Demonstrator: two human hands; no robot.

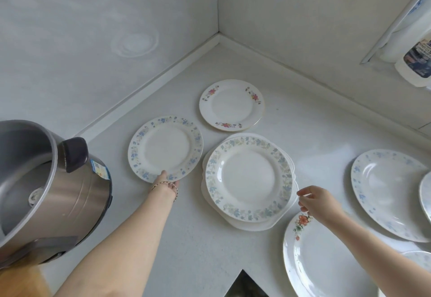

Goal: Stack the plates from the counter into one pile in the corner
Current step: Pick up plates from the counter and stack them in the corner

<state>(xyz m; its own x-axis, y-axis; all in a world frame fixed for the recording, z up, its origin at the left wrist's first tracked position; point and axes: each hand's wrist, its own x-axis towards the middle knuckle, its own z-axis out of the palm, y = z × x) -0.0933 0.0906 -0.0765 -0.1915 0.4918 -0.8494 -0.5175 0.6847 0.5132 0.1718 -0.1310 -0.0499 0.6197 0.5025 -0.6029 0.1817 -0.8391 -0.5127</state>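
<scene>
A blue-flowered plate (165,148) lies flat on the white counter (186,238), left of centre. My left hand (166,182) grips its near rim, thumb on top. To its right stands a pile: a blue-and-green-flowered plate (249,177) on top of plain white plates (247,226). My right hand (314,200) hovers at the pile's right edge with fingers loosely curled, holding nothing. A small red-flowered plate (232,105) lies behind, closer to the wall corner (218,36).
A steel cooker pot (46,191) stands at the left. An orange-flowered plate (326,261) and a deep blue-patterned plate (391,191) lie at the right, with more plate edges beyond. A white bottle (417,63) stands at the far right. The counter has a notch (245,285) at the front.
</scene>
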